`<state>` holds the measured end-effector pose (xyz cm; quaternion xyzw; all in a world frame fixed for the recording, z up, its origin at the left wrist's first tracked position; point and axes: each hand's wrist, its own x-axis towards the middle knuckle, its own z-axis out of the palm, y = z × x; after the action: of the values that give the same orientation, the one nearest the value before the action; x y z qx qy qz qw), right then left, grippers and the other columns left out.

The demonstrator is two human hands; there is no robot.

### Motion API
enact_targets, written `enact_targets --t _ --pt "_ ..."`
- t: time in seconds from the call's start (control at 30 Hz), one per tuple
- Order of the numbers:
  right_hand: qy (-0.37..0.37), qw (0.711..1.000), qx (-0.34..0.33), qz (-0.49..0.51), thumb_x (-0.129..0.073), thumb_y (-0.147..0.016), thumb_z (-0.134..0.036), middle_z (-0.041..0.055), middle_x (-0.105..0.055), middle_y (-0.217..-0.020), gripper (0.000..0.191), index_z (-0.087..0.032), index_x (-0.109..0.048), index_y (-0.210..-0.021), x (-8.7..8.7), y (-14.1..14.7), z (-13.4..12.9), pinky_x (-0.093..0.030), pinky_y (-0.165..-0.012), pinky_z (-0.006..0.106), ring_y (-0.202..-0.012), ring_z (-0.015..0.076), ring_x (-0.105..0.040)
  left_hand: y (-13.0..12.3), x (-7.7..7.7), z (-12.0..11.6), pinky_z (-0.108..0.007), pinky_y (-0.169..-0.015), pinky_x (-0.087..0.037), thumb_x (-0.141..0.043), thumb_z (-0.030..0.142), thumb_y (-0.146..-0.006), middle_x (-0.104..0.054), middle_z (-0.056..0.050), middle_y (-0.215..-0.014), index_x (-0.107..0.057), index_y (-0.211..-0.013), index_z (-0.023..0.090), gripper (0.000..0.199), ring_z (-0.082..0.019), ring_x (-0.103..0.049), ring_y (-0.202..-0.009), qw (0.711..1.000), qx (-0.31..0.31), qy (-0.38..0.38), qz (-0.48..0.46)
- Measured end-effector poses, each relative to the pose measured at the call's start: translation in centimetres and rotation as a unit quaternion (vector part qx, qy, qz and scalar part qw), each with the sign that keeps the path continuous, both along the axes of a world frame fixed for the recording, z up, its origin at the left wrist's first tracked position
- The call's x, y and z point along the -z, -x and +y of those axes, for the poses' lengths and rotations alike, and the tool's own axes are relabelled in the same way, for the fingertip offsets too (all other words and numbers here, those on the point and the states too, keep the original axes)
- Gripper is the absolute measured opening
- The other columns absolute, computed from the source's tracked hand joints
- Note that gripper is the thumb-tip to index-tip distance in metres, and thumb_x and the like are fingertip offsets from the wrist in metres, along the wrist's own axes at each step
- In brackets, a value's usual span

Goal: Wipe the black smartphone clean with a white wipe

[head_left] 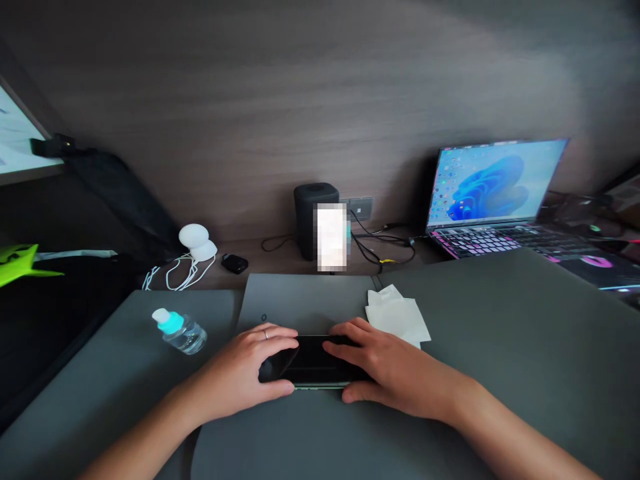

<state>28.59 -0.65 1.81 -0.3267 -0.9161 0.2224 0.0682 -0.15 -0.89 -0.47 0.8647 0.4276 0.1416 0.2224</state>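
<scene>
A smartphone (316, 363) with a dark, glossy screen and a pale green edge lies sideways, low over the grey desk surface. My left hand (245, 370) is closed on its left end, thumb at the near edge and fingers over the far edge; a ring shows on one finger. Gripping the right end in the same way is my right hand (383, 363). Just beyond the right hand lie white tissues (397, 317). A small clear spray bottle (183, 331) with a turquoise collar rests on its side beyond my left forearm.
An open laptop (493, 193) stands at the back right. A black speaker (304, 223), a blurred-out patch, dark cables (385, 237), a white round device (195, 240) with a cord and a small black object (235, 263) line the wall. Dark fabric (60, 320) hangs left.
</scene>
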Motion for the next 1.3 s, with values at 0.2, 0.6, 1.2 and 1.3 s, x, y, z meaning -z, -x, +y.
enact_targets --t 0.2,0.6,1.2,1.3 --pt "-0.048 0.994 0.071 0.071 -0.055 -0.093 -0.055 0.0132 -0.055 -0.129 0.054 -0.020 -0.055 -0.134 -0.3 -1.7 1.8 -0.046 -0.101 0.042 -0.116 0.0261 -0.054 0.1 0.0 -0.1 -0.045 -0.109 -0.043 -0.073 0.031 -0.080 -0.060 -0.002 -0.138 -0.060 -0.130 0.031 0.052 -0.027 -0.055 -0.125 1.000 0.002 0.000 0.005" --pt "-0.036 0.975 0.210 -0.057 -0.054 -0.087 -0.025 0.0110 -0.061 -0.104 0.021 -0.018 -0.066 -0.103 1.2 -5.6 4.9 -0.047 -0.087 0.037 -0.099 0.0250 -0.058 0.4 0.1 -0.2 -0.045 -0.109 -0.043 -0.069 0.038 -0.085 -0.058 0.000 -0.140 -0.057 -0.133 0.033 0.050 -0.028 -0.054 -0.127 1.000 -0.002 0.007 0.009" --pt "-0.012 0.997 -0.028 0.066 -0.046 -0.097 -0.013 0.0068 -0.059 -0.094 0.017 -0.016 -0.063 -0.094 0.6 1.5 1.1 -0.045 -0.080 0.028 -0.089 0.0170 -0.056 0.1 0.0 -0.1 -0.044 -0.109 -0.044 -0.073 0.031 -0.080 -0.059 -0.003 -0.139 -0.058 -0.131 0.030 0.053 -0.028 -0.052 -0.129 1.000 -0.002 0.011 0.003" --pt "-0.008 0.998 -0.029 0.063 -0.048 -0.095 -0.012 0.0063 -0.058 -0.092 0.015 -0.016 -0.062 -0.091 0.8 1.5 1.4 -0.045 -0.079 0.028 -0.089 0.0170 -0.056 0.1 0.0 0.0 -0.045 -0.109 -0.043 -0.073 0.030 -0.080 -0.058 -0.003 -0.139 -0.058 -0.132 0.029 0.054 -0.028 -0.052 -0.129 1.000 -0.007 0.016 0.012"
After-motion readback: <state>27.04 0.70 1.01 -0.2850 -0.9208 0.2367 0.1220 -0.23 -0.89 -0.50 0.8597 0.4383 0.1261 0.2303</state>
